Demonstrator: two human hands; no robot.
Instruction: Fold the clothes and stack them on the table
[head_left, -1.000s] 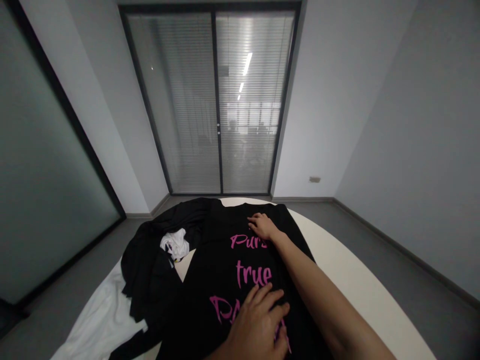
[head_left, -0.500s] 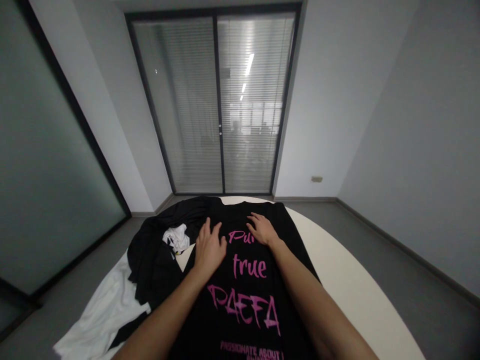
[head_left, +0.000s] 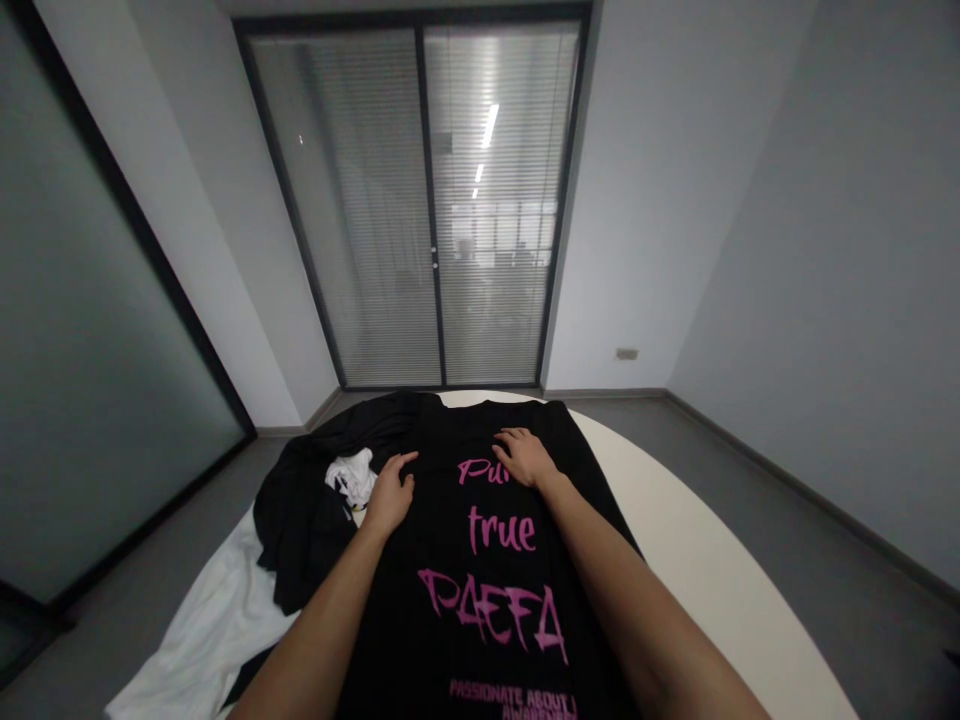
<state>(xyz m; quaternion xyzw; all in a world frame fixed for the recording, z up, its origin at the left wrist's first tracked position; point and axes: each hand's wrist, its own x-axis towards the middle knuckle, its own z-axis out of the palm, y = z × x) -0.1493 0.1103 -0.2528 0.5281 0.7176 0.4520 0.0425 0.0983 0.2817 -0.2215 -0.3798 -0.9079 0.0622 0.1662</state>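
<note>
A black T-shirt (head_left: 450, 560) with pink lettering lies spread flat on a round white table (head_left: 697, 560). My right hand (head_left: 525, 456) rests flat on the shirt's upper part, fingers spread, covering part of the top pink word. At the shirt's left edge lies my left hand (head_left: 390, 490), fingers stretched out and pressed on the fabric. Neither hand holds anything.
A heap of black clothes (head_left: 315, 500) with a small white garment (head_left: 352, 478) on it lies left of the shirt. A white cloth (head_left: 202, 630) hangs over the table's left rim. Glass doors with blinds (head_left: 427, 210) stand behind the table.
My left hand has slid from the shirt's lower middle up and then out to its left edge. My right hand has stayed near the top word.
</note>
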